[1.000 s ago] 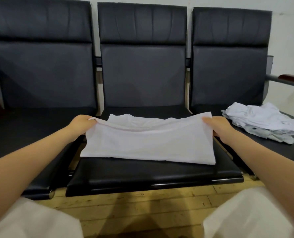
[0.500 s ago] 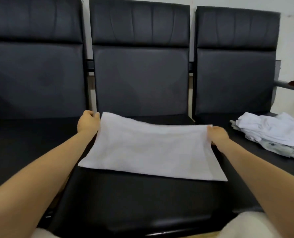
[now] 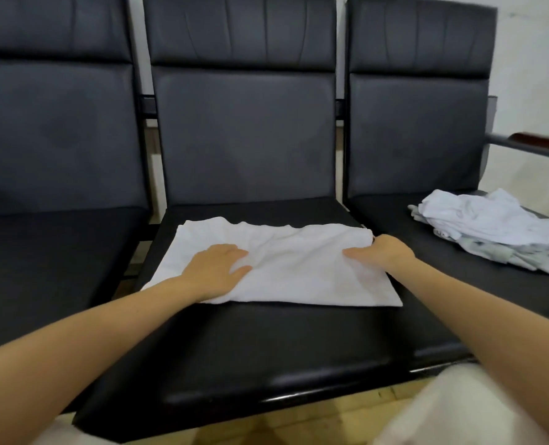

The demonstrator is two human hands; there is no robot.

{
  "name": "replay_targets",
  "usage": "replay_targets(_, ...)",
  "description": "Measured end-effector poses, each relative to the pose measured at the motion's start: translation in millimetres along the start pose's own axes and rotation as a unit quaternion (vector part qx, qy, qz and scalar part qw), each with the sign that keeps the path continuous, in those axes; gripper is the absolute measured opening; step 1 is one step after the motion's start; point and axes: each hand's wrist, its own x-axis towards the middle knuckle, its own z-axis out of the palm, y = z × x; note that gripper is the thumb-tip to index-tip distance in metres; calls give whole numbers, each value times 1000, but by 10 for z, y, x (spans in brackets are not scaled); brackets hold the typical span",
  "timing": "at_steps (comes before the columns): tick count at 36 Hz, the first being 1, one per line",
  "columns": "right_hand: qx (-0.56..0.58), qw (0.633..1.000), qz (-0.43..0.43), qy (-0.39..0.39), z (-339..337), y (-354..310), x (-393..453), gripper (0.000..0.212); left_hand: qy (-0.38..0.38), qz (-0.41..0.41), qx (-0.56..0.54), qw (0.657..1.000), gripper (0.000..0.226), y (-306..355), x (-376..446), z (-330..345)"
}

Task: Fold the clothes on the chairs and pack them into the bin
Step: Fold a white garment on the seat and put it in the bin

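Note:
A folded white garment [image 3: 299, 264] lies flat on the seat of the middle black chair [image 3: 266, 342]. My left hand [image 3: 215, 271] presses on the cloth's left half, palm down and fingers straight. At the garment's right edge is my right hand [image 3: 382, 252]. Its thumb lies across the top of the cloth and its fingers curl at the far right corner, holding the fabric. A loose pile of white and pale grey clothes [image 3: 491, 229] sits on the right chair's seat [image 3: 411, 252]. No bin is in view.
Three black padded chairs stand in a row against a white wall. The left chair's seat [image 3: 42, 268] has nothing on it. A wood-topped armrest [image 3: 539, 144] juts out at the far right. Wooden floor [image 3: 299, 425] shows below the seats.
The garment's held edge has been laid down flat on the seat. My left hand let go of the far left corner and now presses on the cloth. My right hand stays at the right edge.

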Motion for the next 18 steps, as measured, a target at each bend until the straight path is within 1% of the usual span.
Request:
replay_targets(2, -1, 1000, -22, -13, 58, -33, -117, 72, -11, 4, 23, 1000, 54, 5, -60, -8)
replay_targets(4, 24, 999, -36, -15, 104, -49, -167, 63, -11, 2, 24, 1000, 55, -10, -97, -14)
replay_targets(6, 121, 992, -23, -4, 63, -49, -207, 51, -10, 5, 28, 1000, 54, -5, -141, -9)
replay_targets(7, 194, 981, -2, -7, 13, -44, -218, 49, -10, 6, 27, 1000, 54, 5, -160, -6)
replay_targets(9, 319, 946, 58, -23, -86, 12, -210, 48, -5, 14, 10, 1000, 52, 13, -187, 0)
replay_targets(10, 357, 929, 84, -39, -136, 43, -219, 43, -1, 21, -10, 1000, 49, 14, -191, 1)
replay_targets(11, 393, 912, 101, -58, -188, 65, -235, 33, 2, 29, -35, 999, 46, 14, -191, -2)
replay_targets(13, 471, 871, 108, -92, -270, 105, -204, 17, 14, 40, -73, 996, 36, -8, -184, -4)
replay_targets(15, 539, 831, 86, -107, -334, 90, -242, 17, 33, 37, -82, 995, 29, -23, -195, -5)
replay_targets(18, 559, 822, 57, -90, -385, -64, -296, 16, 59, -1, -103, 993, 22, -69, -233, -24)
